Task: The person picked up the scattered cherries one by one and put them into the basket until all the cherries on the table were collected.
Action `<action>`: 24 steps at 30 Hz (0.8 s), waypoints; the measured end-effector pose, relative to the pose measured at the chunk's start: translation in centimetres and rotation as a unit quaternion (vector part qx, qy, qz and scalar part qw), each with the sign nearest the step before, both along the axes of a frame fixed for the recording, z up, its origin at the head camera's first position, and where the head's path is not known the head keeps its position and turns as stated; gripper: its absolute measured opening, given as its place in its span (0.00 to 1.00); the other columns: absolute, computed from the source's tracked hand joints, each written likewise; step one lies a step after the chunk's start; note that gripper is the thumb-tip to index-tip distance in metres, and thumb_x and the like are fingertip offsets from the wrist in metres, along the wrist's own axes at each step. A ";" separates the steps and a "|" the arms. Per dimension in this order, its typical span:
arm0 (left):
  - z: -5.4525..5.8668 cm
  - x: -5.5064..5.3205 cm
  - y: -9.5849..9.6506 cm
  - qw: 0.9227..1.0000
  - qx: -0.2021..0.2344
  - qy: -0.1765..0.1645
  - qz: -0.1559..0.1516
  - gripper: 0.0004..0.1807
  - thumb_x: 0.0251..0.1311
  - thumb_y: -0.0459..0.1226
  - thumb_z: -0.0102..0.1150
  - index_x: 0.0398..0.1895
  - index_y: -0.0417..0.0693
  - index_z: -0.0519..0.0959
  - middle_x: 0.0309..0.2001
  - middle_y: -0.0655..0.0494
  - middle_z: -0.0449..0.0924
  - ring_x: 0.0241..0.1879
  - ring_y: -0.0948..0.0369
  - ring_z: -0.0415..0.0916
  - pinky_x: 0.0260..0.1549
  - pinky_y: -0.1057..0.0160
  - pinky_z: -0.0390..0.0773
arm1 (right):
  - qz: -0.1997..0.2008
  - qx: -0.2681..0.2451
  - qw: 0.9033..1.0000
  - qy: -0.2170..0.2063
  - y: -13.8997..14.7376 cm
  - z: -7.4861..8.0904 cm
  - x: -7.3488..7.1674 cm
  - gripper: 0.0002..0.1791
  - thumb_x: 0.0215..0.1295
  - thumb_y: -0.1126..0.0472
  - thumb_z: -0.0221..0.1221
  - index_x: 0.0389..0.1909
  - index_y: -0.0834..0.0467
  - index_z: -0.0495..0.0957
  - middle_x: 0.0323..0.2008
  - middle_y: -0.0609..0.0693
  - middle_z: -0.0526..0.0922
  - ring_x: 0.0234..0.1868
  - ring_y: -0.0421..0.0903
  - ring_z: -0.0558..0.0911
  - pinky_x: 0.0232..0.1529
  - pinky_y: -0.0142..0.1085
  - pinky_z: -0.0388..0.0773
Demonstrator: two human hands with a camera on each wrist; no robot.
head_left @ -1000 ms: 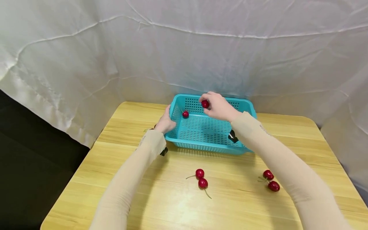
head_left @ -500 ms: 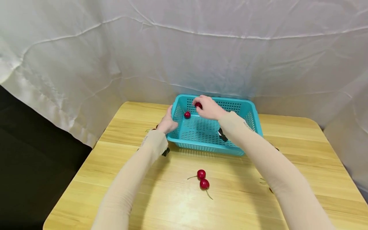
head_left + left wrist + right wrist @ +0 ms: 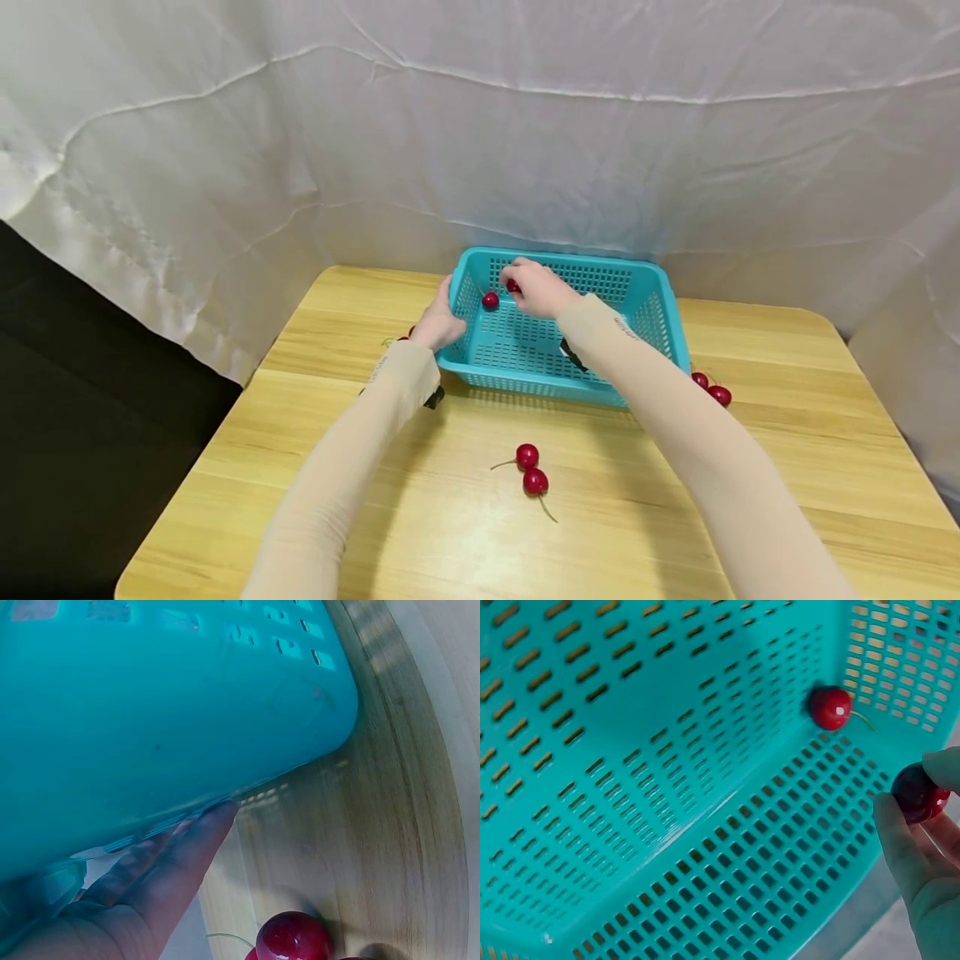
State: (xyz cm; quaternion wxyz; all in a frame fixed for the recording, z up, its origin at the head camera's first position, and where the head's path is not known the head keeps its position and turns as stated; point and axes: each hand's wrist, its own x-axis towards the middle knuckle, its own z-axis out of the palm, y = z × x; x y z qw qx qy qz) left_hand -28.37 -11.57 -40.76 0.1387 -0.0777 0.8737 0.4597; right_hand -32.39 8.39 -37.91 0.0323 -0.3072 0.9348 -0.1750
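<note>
A teal plastic basket [image 3: 555, 398] with slotted walls stands near the table's back edge. My left hand [image 3: 438, 323] holds its left side, thumb over the rim and fingers along the outer wall, as the left wrist view shows. In the basket's far left part, my right hand [image 3: 542, 289] pinches a dark red cherry [image 3: 915, 796] between thumb and fingers, above the basket floor. Another cherry [image 3: 491, 301] with a green stem lies in the basket's far left corner. Beside the left hand, outside the basket, are more cherries [image 3: 294, 936], partly out of sight.
Two stemmed cherries [image 3: 531, 469] lie on the wooden table [image 3: 450, 533] in front of the basket. Two more cherries [image 3: 711, 388] sit to the basket's right, partly behind the right arm. A pale cloth [image 3: 525, 150] hangs behind the table.
My right hand has moved left and lower into the basket with its cherry. Cherries right of the basket have come into view, while those nearer the front are now behind the arm.
</note>
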 end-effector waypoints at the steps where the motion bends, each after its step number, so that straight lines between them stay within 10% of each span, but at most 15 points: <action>1: 0.0 0.0 0.0 1.000 0.000 0.001 0.000 0.56 0.61 0.22 0.57 0.81 0.71 0.39 0.76 0.47 0.60 0.69 0.40 0.67 0.63 0.31 0.70 | 0.002 0.007 1.000 0.001 -0.1 -0.2 -0.1 0.16 0.72 0.69 0.50 0.56 0.61 0.79 0.54 0.59 0.78 0.48 0.53 0.77 0.56 0.49 0.77; 24: 0.1 0.2 0.6 1.000 -0.006 -0.002 -0.014 0.56 0.61 0.23 0.57 0.80 0.73 0.38 0.76 0.48 0.61 0.68 0.41 0.68 0.62 0.31 0.71 | -0.006 0.042 0.997 -0.069 -0.8 -2.0 -1.2 0.25 0.71 0.72 0.44 0.67 0.62 0.73 0.67 0.63 0.70 0.67 0.58 0.71 0.67 0.51 0.73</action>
